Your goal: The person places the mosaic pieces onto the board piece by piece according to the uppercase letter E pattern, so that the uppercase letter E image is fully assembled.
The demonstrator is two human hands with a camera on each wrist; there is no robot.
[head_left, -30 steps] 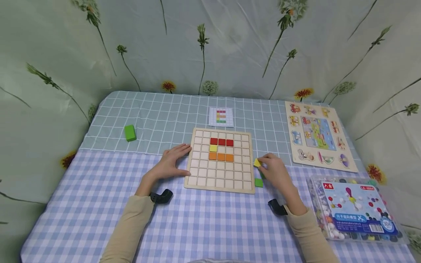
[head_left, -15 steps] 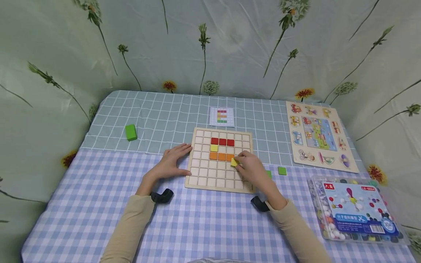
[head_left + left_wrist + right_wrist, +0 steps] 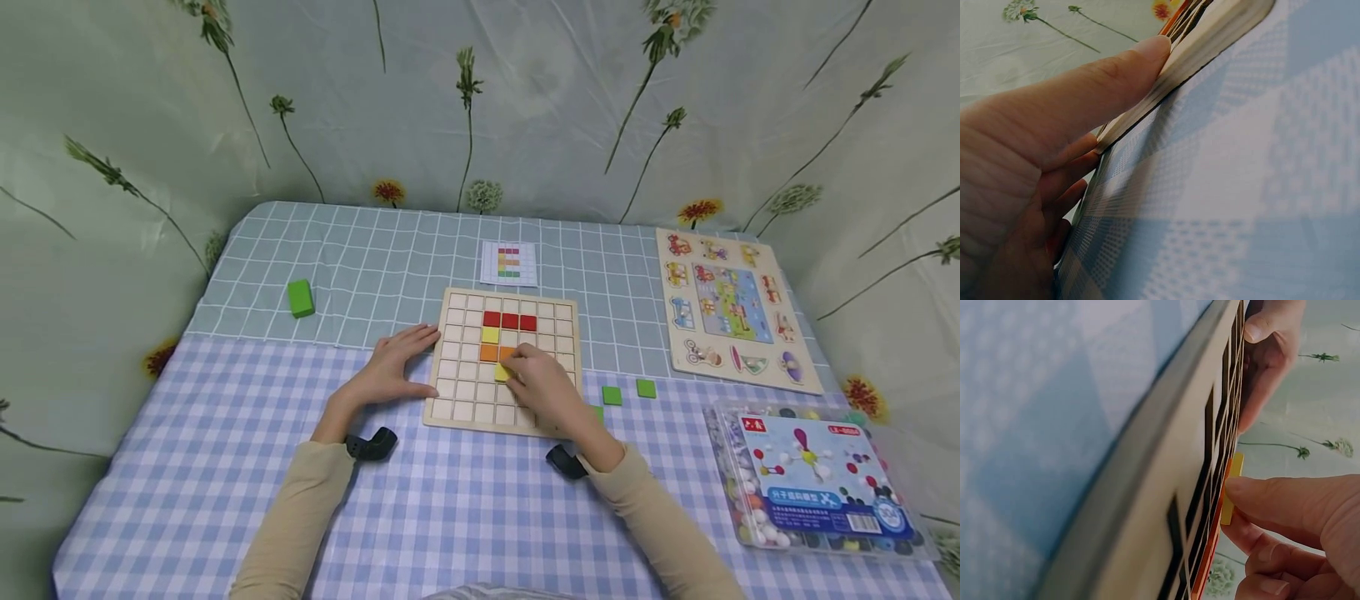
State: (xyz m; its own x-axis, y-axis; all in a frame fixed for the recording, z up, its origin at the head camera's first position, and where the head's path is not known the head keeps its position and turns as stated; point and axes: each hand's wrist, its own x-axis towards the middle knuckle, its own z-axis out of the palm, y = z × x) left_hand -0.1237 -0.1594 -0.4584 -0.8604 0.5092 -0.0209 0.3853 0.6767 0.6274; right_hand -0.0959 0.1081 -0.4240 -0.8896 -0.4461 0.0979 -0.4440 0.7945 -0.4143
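A wooden grid board [image 3: 450, 392] lies in front of me, with red tiles [image 3: 510, 321] in one row, a yellow tile [image 3: 490, 335] under the leftmost, and orange tiles [image 3: 488, 353] below that. My right hand [image 3: 547, 387] pinches another yellow tile [image 3: 1233, 490] between thumb and fingers, close over the board just below the orange row. The hand hides part of that row. My left hand [image 3: 393, 367] rests along the board's left edge with fingers spread, its thumb [image 3: 1129, 72] touching the side of the board in the left wrist view.
Several green tiles [image 3: 612, 396] lie right of the board. A pattern card [image 3: 508, 263] sits behind it. A green block [image 3: 300, 298] stands at left. At right are a wooden picture puzzle [image 3: 738, 312] and a clear plastic box [image 3: 821, 479] of coloured balls.
My right hand has carried the yellow tile from right of the board leftward over the grid, uncovering green tiles there. My left hand has stayed at the board's edge.
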